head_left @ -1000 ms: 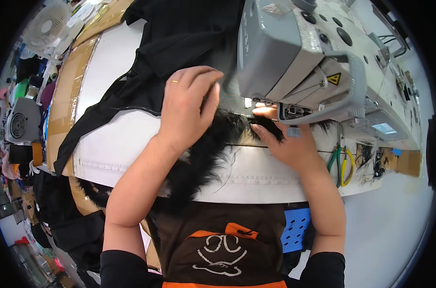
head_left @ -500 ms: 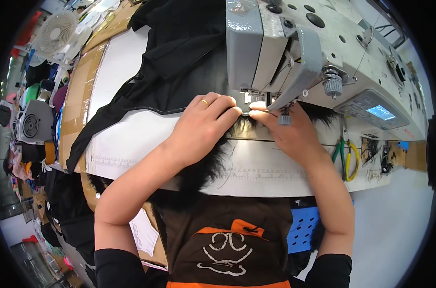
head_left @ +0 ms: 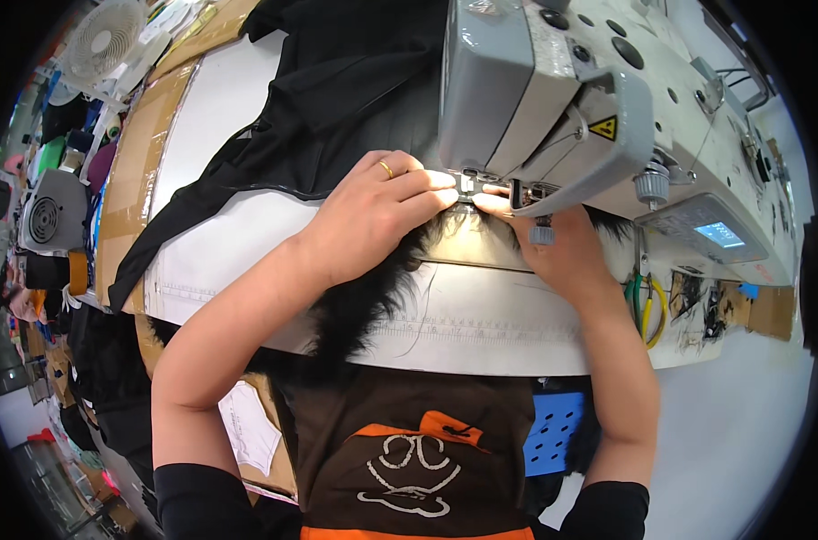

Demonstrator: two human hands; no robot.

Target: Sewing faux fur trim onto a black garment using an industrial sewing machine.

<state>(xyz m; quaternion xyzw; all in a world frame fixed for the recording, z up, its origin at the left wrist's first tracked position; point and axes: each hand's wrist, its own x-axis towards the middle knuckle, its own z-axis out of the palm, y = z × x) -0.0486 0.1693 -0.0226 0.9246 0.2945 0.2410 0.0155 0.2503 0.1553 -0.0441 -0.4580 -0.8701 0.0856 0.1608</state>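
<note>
At the needle area of a white and grey sewing machine [head_left: 485, 99], my two hands meet from either side. My left hand [head_left: 373, 216], with a ring on one finger, is closed, its fingertips pressing the edge of black fabric [head_left: 355, 99] just left of the presser foot [head_left: 467, 184]. On the other side, my right hand [head_left: 566, 252] pinches the same edge, partly hidden behind the machine's grey guard. Black fur trim [head_left: 373, 306] hangs from under my left hand toward the table's front edge. More fur shows between my hands, close to the needle.
Green- and yellow-handled scissors [head_left: 646, 306] lie right of my right forearm. A lit control panel [head_left: 717, 236] is on the machine. Cardboard [head_left: 148, 171] borders the white table [head_left: 481, 333] on the left, with a fan [head_left: 103, 40] beyond. A printed ruler runs along the front.
The whole view has shifted, so the machine head looks larger and turned. Both hands stay beside the presser foot, still on the fabric edge; their fingertips have barely moved.
</note>
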